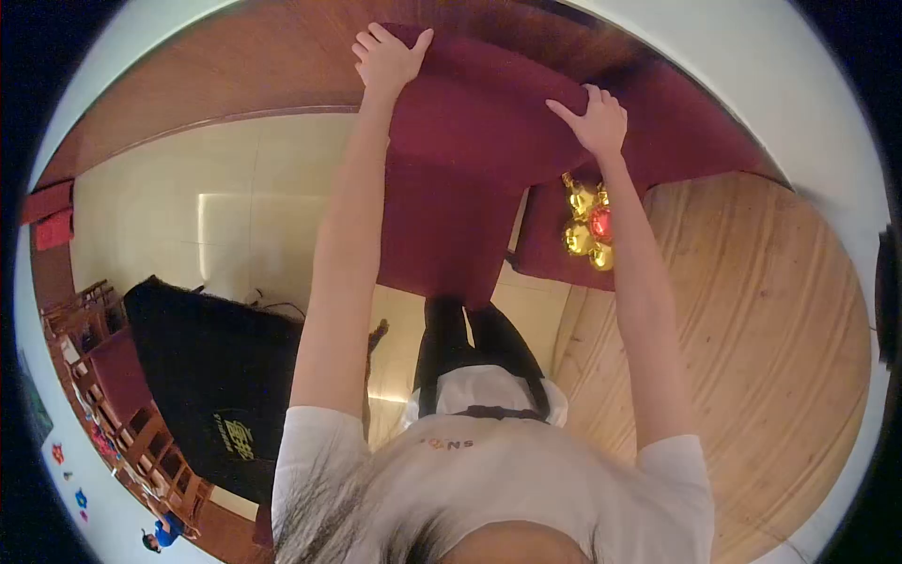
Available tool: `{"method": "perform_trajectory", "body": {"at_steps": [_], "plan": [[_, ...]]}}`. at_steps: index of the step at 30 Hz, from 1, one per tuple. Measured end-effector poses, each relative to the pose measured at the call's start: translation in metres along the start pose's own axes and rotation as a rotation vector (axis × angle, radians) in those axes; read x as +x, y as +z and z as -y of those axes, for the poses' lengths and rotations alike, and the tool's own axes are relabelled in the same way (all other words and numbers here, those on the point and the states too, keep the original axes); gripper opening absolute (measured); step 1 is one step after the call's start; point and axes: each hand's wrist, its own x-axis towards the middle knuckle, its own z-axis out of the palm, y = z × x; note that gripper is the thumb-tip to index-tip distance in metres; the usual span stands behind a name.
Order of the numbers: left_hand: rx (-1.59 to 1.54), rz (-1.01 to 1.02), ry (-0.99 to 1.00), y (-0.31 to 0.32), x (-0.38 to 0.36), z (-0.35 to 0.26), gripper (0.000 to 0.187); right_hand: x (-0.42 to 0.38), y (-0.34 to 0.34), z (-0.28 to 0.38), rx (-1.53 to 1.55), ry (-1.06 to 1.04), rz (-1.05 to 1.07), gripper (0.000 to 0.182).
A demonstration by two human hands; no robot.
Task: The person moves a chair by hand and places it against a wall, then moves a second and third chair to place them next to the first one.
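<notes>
Both arms reach forward over a dark red cushion [470, 122] that lies against a brown wooden panel. On the cushion's far left corner rests my left hand [390, 58], its fingers spread and thumb apart. My right hand [597, 120] is at the far right edge of the same cushion, thumb stretched out to the left; its fingertips bend over the edge. Gold and red shiny balloons [589, 226] lie on a lower dark red seat, partly behind my right forearm.
A round wooden table [752, 329] stands at the right. A black cloth with yellow print [207, 367] covers something at the left. Wooden chairs [141, 432] and a person in blue [169, 529] are at the lower left. Tiled floor [254, 188] shows at the left.
</notes>
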Motion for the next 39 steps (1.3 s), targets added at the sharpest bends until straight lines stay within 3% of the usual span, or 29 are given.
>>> {"method": "perform_trajectory", "body": {"at_steps": [3, 5, 9, 14, 17, 19, 22, 32, 39], "plan": [[-0.024, -0.038, 0.019, 0.008, 0.007, -0.002, 0.098, 0.006, 0.005, 0.0, 0.028, 0.06, 0.054, 0.076], [0.012, -0.077, 0.049, 0.012, 0.013, -0.007, 0.102, 0.009, 0.014, -0.005, 0.037, -0.008, -0.102, 0.077], [-0.039, -0.036, -0.001, 0.016, 0.02, -0.02, 0.108, 0.007, 0.021, -0.016, 0.031, -0.057, -0.166, 0.083], [-0.059, 0.079, -0.081, 0.007, 0.014, -0.018, 0.124, 0.019, 0.033, -0.019, 0.039, -0.048, -0.025, 0.095], [0.051, 0.055, 0.028, 0.026, 0.025, -0.008, 0.125, 0.018, 0.038, -0.023, 0.048, -0.052, -0.032, 0.098], [-0.044, 0.112, -0.055, 0.006, 0.021, -0.028, 0.126, 0.02, 0.035, -0.029, 0.043, -0.071, -0.088, 0.098], [-0.044, 0.023, -0.011, 0.014, 0.027, -0.023, 0.128, 0.014, 0.035, -0.016, 0.026, -0.016, -0.08, 0.097], [-0.026, 0.053, -0.003, 0.002, -0.007, -0.044, 0.127, -0.009, 0.043, -0.021, -0.039, 0.138, -0.037, 0.103], [0.032, -0.025, 0.066, 0.006, -0.007, -0.045, 0.125, -0.01, 0.045, -0.026, -0.042, 0.132, -0.092, 0.102]]}}
